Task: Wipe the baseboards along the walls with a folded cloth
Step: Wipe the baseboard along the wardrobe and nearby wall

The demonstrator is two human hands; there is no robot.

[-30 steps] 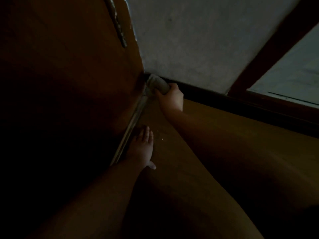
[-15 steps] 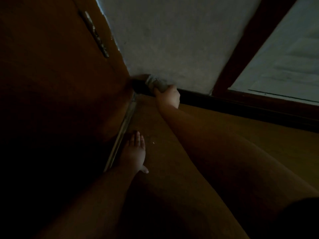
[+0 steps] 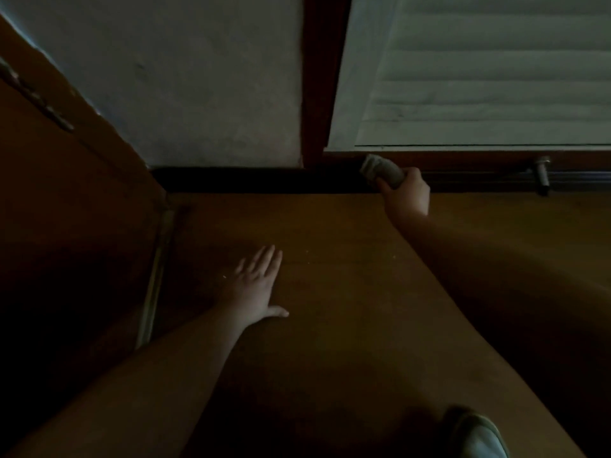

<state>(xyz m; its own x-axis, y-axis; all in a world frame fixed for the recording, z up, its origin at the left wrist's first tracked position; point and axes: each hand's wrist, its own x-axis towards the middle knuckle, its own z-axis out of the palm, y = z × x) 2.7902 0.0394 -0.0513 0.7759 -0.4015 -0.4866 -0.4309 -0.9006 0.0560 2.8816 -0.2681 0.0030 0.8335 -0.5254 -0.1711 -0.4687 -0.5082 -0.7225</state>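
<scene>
A dark baseboard runs along the foot of the grey wall, from the corner on the left toward a red-brown frame post. My right hand grips a folded grey cloth and holds it against the low edge under the shuttered window, just right of the post. My left hand lies flat on the brown floor with its fingers spread, well apart from the baseboard. The room is dim and fine detail is hard to make out.
A wooden door with a metal strip along its bottom edge stands at the left. A white slatted shutter fills the upper right, with a metal bolt on the track below it. A shoe shows at the bottom right.
My right hand has carried the cloth from the corner by the door rightward along the baseboard, past the frame post. My left hand has stayed flat on the floor.
</scene>
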